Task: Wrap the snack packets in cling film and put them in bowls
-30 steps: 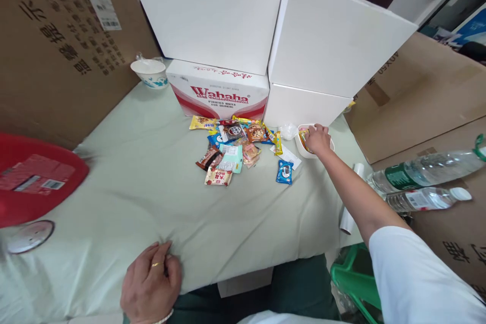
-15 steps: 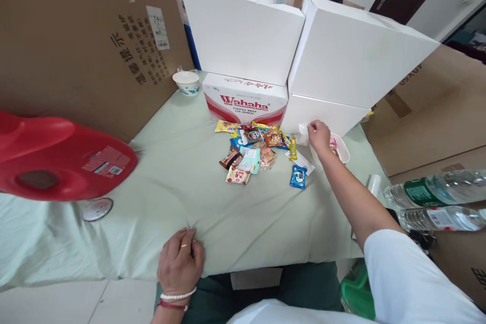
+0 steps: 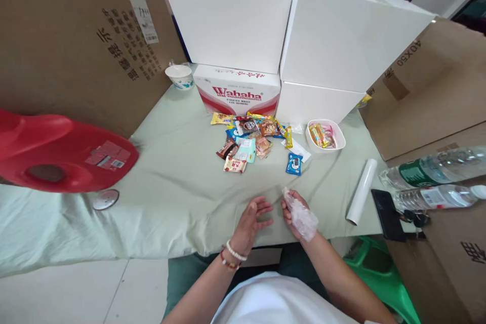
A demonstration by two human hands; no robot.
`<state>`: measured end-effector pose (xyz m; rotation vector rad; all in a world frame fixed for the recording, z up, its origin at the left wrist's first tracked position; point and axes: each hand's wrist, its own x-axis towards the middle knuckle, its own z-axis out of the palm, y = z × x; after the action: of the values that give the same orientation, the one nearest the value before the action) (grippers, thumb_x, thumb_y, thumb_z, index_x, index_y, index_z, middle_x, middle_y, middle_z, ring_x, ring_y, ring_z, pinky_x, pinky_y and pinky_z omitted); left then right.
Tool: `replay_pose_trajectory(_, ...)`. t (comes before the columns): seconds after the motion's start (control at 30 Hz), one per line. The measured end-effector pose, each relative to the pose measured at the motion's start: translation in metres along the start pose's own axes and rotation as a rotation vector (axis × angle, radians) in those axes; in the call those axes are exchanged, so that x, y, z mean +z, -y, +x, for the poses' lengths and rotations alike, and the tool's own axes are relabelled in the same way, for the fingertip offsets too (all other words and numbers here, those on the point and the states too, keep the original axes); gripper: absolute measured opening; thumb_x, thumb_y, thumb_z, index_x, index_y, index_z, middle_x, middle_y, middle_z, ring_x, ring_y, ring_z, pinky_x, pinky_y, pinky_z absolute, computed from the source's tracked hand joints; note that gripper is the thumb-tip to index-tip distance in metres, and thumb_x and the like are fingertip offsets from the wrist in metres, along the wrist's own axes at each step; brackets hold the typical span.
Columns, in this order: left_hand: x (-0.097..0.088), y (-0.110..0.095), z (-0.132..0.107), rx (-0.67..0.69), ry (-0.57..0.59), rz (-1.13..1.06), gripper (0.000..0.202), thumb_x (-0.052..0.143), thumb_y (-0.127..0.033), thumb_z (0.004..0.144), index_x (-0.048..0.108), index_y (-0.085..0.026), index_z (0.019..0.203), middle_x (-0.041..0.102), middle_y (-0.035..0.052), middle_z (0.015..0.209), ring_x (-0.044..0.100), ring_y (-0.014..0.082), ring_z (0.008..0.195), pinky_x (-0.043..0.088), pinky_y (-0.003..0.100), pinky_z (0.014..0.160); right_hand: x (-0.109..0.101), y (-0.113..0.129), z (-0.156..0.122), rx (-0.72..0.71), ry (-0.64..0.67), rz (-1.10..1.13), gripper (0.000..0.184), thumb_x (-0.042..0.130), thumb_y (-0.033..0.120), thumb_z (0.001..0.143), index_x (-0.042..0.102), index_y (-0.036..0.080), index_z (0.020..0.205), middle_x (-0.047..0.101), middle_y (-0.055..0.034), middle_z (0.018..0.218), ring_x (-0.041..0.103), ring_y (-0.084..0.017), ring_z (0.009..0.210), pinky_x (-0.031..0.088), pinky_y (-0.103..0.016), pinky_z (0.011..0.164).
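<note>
Near the front edge of the table, my right hand is closed around a crumpled clear plastic bag, which drapes over my palm towards the wrist. My left hand is just left of it, fingers spread, holding nothing. Beyond both hands lies a pile of wrapped snacks. A blue snack packet sits apart on the pile's right, beside a white paper slip. Farther right, a white plastic bowl holds several colourful wrapped snacks.
A Wahaha carton and white boxes stand at the back. On the left are a red jug and paper bowls. A white roll, a phone and water bottles lie on the right.
My right hand has come back from beside the white bowl to the table's front, bringing the plastic bag. My left hand has lifted, moved right and spread its fingers.
</note>
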<state>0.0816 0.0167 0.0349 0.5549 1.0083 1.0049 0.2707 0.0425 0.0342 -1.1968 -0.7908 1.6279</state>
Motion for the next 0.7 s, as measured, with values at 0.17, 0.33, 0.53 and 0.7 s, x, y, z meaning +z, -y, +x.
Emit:
replay_pose_trajectory(0.17, 0.038, 0.0, 0.004, -0.241, 0.111, -0.257, 0.076, 0.092, -0.058, 0.065, 0.061, -0.027, 0.127, 0.069, 0.0052, 0.115, 0.067, 0.0167, 0.087, 0.055, 0.03, 0.071, 0.006, 0.01, -0.001, -0.383, -0.352, -0.655, 0.031, 0.056, 0.054, 0.096, 0.061, 0.023, 0.099, 0.065, -0.0017, 0.082, 0.059, -0.018, 0.074, 0.048, -0.03, 0.067)
replay_pose_trajectory(0.33, 0.034, 0.001, 0.008, -0.207, 0.023, -0.085, 0.061, 0.103, -0.039, 0.045, 0.068, -0.016, 0.09, 0.068, -0.0003, 0.082, 0.061, 0.0124, 0.072, 0.049, 0.025, 0.067, -0.004, 0.02, 0.012, -0.365, -0.306, -0.552, 0.029, 0.059, 0.052, 0.095, 0.062, 0.023, 0.099, 0.059, 0.0017, 0.075, 0.052, -0.016, 0.065, 0.043, -0.028, 0.063)
replay_pose_trajectory(0.53, 0.018, -0.012, 0.014, -0.234, -0.078, -0.213, 0.066, 0.082, -0.077, 0.063, 0.067, -0.019, 0.09, 0.069, 0.0013, 0.081, 0.061, 0.0152, 0.069, 0.046, 0.027, 0.06, 0.002, 0.025, 0.014, -0.204, -0.146, -0.056, 0.035, 0.08, 0.053, 0.078, 0.066, 0.025, 0.095, 0.055, 0.0048, 0.073, 0.037, -0.009, 0.054, 0.032, -0.023, 0.049)
replay_pose_trajectory(0.7, 0.015, -0.014, 0.023, -0.187, -0.028, -0.15, 0.05, 0.095, -0.052, 0.059, 0.065, -0.016, 0.077, 0.06, -0.0032, 0.07, 0.053, 0.0094, 0.062, 0.041, 0.023, 0.058, 0.007, 0.032, 0.0, -0.15, -0.007, 0.037, 0.028, 0.084, 0.047, 0.079, 0.073, 0.027, 0.093, 0.069, -0.0004, 0.103, 0.036, -0.005, 0.05, 0.026, -0.022, 0.044)
